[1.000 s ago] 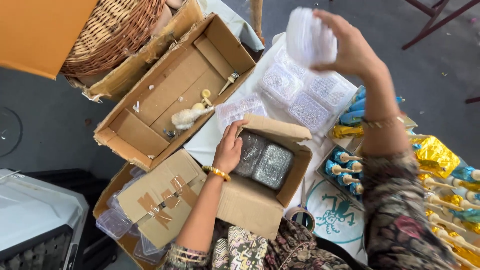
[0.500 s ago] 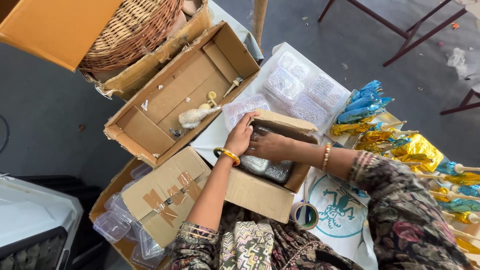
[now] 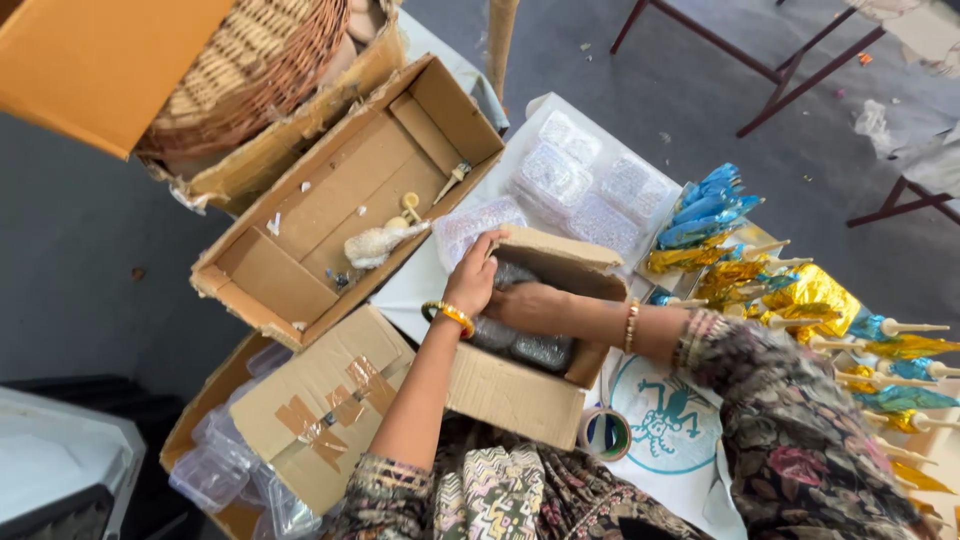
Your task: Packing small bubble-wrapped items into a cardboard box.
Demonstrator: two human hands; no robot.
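Reaching into a small cardboard box (image 3: 515, 385), both hands (image 3: 500, 295) lie flat on silvery clear packets (image 3: 540, 350), gripping nothing.

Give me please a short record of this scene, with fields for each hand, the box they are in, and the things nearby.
Left hand: left hand on the rim of the small cardboard box, fingers inside.
Right hand: right hand inside the same box, on the clear packets of beads.
Box state: open, flaps up.
Nearby: large open carton; clear bead containers; tape roll; foil-wrapped sticks.
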